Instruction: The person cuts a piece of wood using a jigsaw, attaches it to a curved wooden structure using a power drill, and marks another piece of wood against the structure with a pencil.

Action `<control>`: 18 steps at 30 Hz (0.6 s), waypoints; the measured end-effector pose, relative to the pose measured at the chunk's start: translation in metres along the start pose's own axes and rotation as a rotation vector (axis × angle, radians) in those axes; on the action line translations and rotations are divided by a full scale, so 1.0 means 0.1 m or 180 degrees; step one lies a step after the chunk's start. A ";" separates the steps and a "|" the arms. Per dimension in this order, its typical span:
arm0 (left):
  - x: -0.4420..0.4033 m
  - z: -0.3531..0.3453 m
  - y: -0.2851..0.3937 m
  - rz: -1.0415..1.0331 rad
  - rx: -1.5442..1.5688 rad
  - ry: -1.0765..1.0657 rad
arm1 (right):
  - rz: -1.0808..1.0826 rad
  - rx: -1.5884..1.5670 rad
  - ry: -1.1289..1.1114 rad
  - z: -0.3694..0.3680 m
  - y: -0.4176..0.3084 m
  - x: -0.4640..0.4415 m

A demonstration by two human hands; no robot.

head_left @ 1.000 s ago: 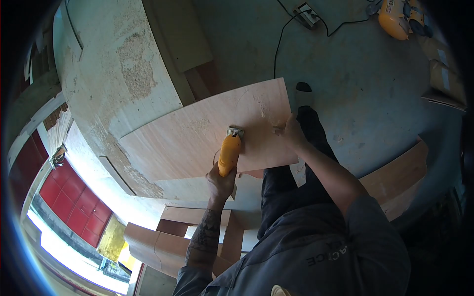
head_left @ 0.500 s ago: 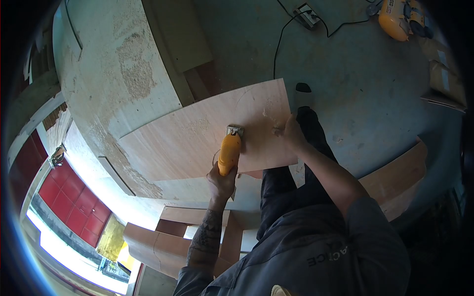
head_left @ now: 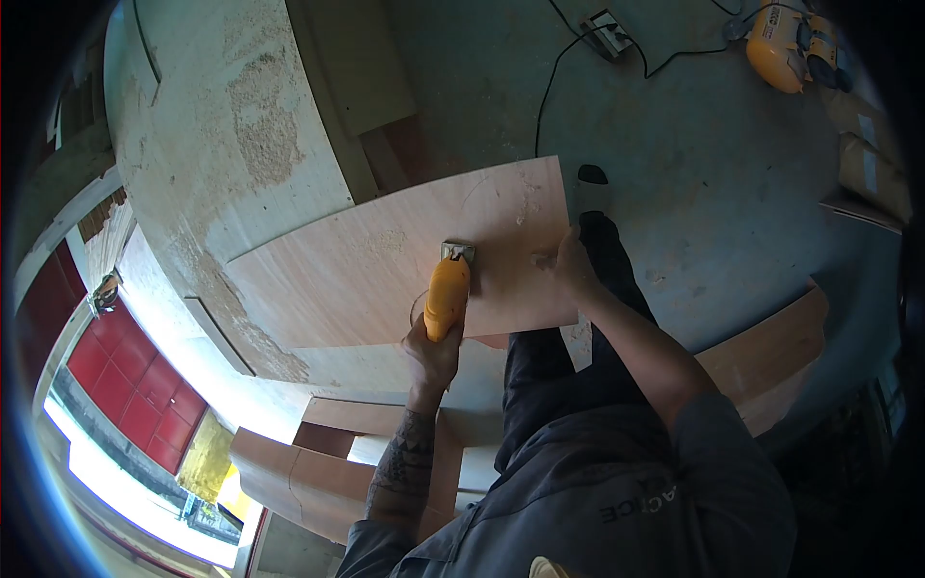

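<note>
Plywood panel (head_left: 366, 279) lies in front of my two hands, its long axis going from left to right, the narrower end over the counter (head_left: 202, 125). My left hand (head_left: 434, 356) is closed around the yellow power tool (head_left: 446, 299), whose metal base rests on the panel near the middle. My right hand (head_left: 576, 265), the nearer one to the wide end, grips that edge; its thumb I cannot tell. Legs (head_left: 540, 376) stand close below, and beyond, the black cord (head_left: 551, 87) reaches the far edge.
</note>
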State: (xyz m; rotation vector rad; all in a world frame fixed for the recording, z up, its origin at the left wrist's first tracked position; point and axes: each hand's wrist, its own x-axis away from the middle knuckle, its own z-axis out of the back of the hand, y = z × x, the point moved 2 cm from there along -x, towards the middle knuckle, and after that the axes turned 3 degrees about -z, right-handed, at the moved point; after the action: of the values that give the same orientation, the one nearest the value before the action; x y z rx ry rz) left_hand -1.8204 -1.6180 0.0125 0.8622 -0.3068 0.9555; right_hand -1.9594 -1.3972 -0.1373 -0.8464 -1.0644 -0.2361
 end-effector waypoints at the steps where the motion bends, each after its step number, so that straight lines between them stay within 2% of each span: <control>1: 0.00 0.00 0.00 0.0001 0.0011 0.0013 | -0.0005 -0.0020 -0.0005 -0.01 0.01 0.00; 3: 0.00 -0.01 -0.01 -0.0002 0.0028 0.0033 | -0.0001 -0.0037 -0.0007 -0.02 0.03 -0.01; 5: -0.01 -0.01 -0.01 0.0006 -0.0059 0.0060 | 0.0574 0.0215 0.0267 -0.04 0.06 -0.02; 6: 0.00 -0.02 -0.01 0.0009 -0.0056 0.0066 | 0.0577 0.0219 0.0263 -0.05 0.10 -0.03; 11: -0.02 -0.03 0.06 0.0042 0.0039 0.0076 | -0.0008 -0.0133 -0.0076 0.04 -0.11 0.08; 12: -0.04 -0.04 0.05 0.0070 0.0111 0.0168 | 0.0067 -0.0048 -0.0115 0.04 -0.10 0.05; 14: -0.02 -0.08 0.00 0.0326 0.0360 0.0085 | 0.0767 0.0431 0.0311 -0.03 0.10 -0.03; 18: -0.03 -0.04 0.17 0.0283 0.0243 0.0148 | 0.0745 0.0348 0.0280 -0.04 0.13 -0.04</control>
State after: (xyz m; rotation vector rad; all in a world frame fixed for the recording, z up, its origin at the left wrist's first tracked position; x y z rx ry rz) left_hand -1.8371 -1.6121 0.0169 0.9006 -0.2719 1.0741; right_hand -1.9516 -1.3922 -0.1476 -0.8458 -0.8794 -0.0177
